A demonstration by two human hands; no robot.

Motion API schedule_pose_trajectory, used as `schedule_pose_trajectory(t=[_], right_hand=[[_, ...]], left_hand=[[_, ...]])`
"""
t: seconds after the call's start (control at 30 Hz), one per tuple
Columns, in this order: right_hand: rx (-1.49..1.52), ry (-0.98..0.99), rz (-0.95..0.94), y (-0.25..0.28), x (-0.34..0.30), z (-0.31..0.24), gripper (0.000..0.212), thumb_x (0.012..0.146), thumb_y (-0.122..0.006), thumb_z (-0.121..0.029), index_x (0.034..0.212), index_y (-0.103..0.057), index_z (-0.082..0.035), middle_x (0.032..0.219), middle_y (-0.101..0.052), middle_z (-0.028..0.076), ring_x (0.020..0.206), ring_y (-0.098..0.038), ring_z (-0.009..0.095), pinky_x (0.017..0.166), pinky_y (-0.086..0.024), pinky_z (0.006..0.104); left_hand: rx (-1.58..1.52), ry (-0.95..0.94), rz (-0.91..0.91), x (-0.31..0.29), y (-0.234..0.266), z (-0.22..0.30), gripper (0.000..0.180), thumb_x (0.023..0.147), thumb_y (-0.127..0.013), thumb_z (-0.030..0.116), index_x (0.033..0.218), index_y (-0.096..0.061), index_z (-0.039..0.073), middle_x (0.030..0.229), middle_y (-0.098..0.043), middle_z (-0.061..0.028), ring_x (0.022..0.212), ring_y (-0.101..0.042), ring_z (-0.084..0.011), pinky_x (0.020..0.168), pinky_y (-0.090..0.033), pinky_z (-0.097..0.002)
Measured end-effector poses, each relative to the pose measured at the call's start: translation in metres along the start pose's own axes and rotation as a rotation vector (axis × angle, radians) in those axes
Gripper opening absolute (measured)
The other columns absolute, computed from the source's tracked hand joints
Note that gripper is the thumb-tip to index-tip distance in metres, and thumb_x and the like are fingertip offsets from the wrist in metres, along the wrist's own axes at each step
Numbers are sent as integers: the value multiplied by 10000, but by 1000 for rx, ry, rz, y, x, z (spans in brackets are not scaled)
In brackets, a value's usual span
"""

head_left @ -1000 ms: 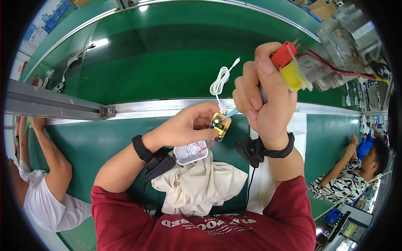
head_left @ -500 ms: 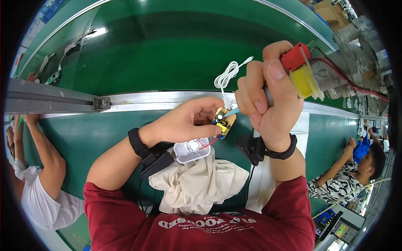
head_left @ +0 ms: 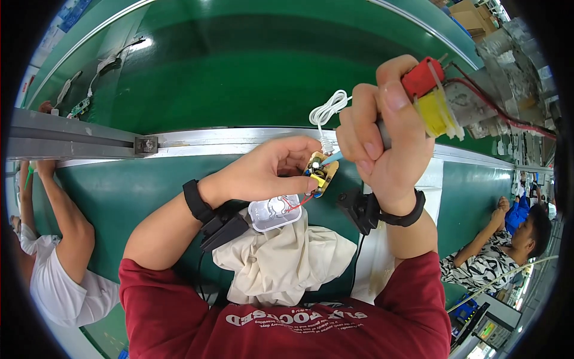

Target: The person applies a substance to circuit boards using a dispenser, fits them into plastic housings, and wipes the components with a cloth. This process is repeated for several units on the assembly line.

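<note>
My left hand is closed on the edge of a small circuit board with a yellow transformer and other parts. My right hand wraps round the grey barrel of a glue dispensing gun, which carries a red switch and yellow tape. Its blue tapered nozzle points left, its tip at the board's upper parts. Red wires run from the board to a white plastic housing below my left hand. A coiled white cord leads off beyond the board.
A crumpled cream cloth lies in front of me. A metal rail crosses the green bench, with a grey post at left. Boards with cords lie far left. Co-workers sit at left and right.
The nozzle tip has shifted slightly left over the board. The coiled cord has moved a little, and its plug end is now behind my right hand. Boards at far left have shifted slightly right.
</note>
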State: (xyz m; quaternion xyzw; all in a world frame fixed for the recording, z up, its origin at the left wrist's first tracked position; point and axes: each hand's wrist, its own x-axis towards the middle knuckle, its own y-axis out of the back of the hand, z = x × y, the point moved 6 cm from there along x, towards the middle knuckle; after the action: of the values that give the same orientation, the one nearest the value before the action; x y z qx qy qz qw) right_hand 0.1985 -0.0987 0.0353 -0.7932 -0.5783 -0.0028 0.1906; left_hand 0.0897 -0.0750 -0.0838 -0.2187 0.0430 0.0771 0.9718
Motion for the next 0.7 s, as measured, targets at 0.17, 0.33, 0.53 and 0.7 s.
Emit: schedule_pose_trajectory(t=[0.17, 0.33, 0.53, 0.7], right_hand=[[-9, 10, 30, 1, 0, -2, 162, 955, -438, -243, 888, -364, -115, 466, -320, -11, 332, -247, 66, 327, -193, 229], [-43, 72, -2, 0, -1, -2, 159, 961, -432, -241, 980, -410, -85, 472, -333, -9, 333, -249, 63, 326, -195, 230], [-97, 105, 55, 1, 0, -11, 220, 965, -433, -253, 1061, -428, -55, 478, -346, -4, 335, -244, 62, 327, -196, 230], [-81, 99, 62, 3, 0, -9, 207, 960, -453, -252, 1032, -424, -60, 478, -345, -8, 337, -236, 59, 329, -196, 230]], left_hand=[[2, 10, -7, 0, 0, -2, 421, 855, -649, 33, 1237, -474, 24, 1017, -607, -30, 925, -571, -74, 825, -463, -235], [5, -1, -11, -2, -1, -2, 428, 862, -638, 21, 1251, -461, 20, 1022, -606, -40, 930, -572, -78, 828, -466, -235], [13, -10, 2, -1, -4, 3, 441, 857, -624, -17, 1261, -449, 16, 1048, -599, -49, 955, -575, -90, 863, -470, -255], [25, -21, 10, -2, -2, 2, 452, 849, -624, -34, 1262, -449, 22, 1072, -592, -46, 984, -571, -99, 897, -465, -271]])
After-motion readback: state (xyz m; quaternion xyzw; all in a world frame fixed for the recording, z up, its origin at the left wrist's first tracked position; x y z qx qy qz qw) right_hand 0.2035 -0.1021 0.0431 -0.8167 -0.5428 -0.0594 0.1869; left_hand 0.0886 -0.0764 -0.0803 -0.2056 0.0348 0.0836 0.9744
